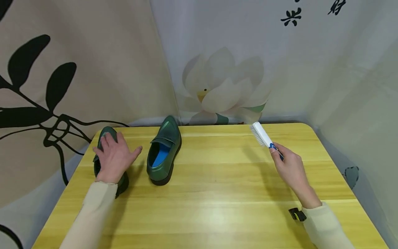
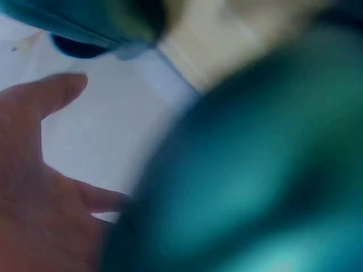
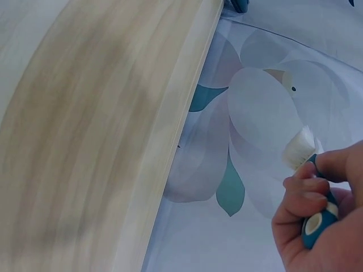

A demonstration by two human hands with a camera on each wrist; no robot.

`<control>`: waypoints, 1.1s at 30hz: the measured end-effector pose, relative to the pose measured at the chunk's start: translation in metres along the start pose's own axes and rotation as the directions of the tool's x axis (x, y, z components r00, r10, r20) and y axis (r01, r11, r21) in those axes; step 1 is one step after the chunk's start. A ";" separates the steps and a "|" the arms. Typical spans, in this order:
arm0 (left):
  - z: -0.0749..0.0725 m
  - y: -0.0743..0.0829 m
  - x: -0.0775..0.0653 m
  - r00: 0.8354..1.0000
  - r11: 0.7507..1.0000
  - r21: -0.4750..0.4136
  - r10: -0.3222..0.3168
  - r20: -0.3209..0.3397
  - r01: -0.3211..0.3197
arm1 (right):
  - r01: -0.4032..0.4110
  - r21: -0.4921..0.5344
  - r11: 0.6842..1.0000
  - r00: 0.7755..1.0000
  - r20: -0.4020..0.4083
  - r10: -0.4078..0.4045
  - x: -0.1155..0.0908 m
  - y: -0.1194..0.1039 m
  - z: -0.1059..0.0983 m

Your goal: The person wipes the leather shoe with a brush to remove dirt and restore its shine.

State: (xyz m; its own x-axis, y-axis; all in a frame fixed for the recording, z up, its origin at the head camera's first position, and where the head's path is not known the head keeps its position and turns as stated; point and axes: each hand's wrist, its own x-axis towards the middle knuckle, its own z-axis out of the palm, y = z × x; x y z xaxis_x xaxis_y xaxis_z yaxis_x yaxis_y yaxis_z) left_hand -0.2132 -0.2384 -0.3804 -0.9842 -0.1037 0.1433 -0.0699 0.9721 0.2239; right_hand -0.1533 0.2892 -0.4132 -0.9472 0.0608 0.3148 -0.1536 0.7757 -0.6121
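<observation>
Two dark green loafers stand on the wooden table (image 1: pixel 211 193), toes toward the back. Over the left loafer (image 1: pixel 123 185) is my left hand (image 1: pixel 113 159), fingers spread and thumb held out to the side; it hides much of that shoe. Close up and blurred, a green loafer (image 2: pixel 249 181) fills the right of the left wrist view. The right loafer (image 1: pixel 169 133) has a blue insole (image 1: pixel 161 155) and stands apart from the hand. My right hand (image 1: pixel 290 167) grips the blue handle of a white-headed brush (image 1: pixel 262 134), raised over the table's right side, bristles facing left.
A pale curtain (image 1: pixel 224 27) with a printed flower and dark leaves hangs behind the table and at its sides. A small black clip-like piece (image 1: pixel 297 214) sits by the right cuff. The left loafer stands near the table's left edge.
</observation>
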 end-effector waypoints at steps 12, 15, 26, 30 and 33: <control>-0.001 -0.043 -0.013 0.888 0.964 0.057 -0.263 0.377 0.261 | -0.002 0.021 1.000 1.000 0.010 0.002 0.000 0.000 0.005; -0.006 -0.049 -0.009 0.859 0.963 0.048 -0.258 0.442 0.264 | 0.002 0.016 1.000 1.000 -0.001 -0.002 0.001 0.002 0.004; -0.014 -0.074 0.002 0.810 0.956 -0.040 -0.224 0.541 0.292 | -0.025 0.020 0.999 1.000 -0.002 0.025 0.000 0.007 0.001; -0.016 -0.084 -0.005 0.846 0.957 -0.082 -0.205 0.491 0.279 | -0.024 0.019 1.000 1.000 -0.001 0.024 0.000 0.008 0.001; -0.017 -0.089 -0.010 0.880 0.962 -0.110 -0.178 0.440 0.250 | -0.025 0.016 1.000 1.000 -0.003 0.026 0.000 0.009 0.001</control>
State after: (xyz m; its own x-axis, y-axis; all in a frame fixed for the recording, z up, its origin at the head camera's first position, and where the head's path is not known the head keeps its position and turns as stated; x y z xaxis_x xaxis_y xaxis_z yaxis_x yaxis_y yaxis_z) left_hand -0.1946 -0.3278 -0.3857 -0.9252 -0.1719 -0.3383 -0.2954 0.8860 0.3575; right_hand -0.1550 0.2958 -0.4190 -0.9500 0.0824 0.3012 -0.1339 0.7639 -0.6313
